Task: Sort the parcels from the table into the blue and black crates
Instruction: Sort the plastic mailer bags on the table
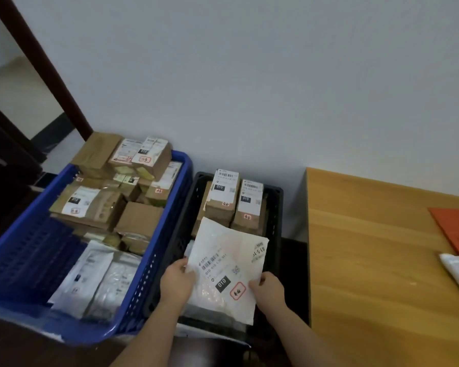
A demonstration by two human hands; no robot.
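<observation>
Lower centre: left hand and right hand, fingers pinching white mailer over black crate. Placing step; next, likely lower and release.

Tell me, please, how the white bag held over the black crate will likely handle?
Probably floppy: the white bag is thin and wrinkled, and both the left hand and right hand support it. Likely light, since it looks flat. Its glossy plastic may be slippery.

- Left hand: forearm reaching forward from below, fingers curled, thumb on top, pinching a parcel's left edge.
- Right hand: forearm angled in from lower right, pinching its lower right corner.
</observation>
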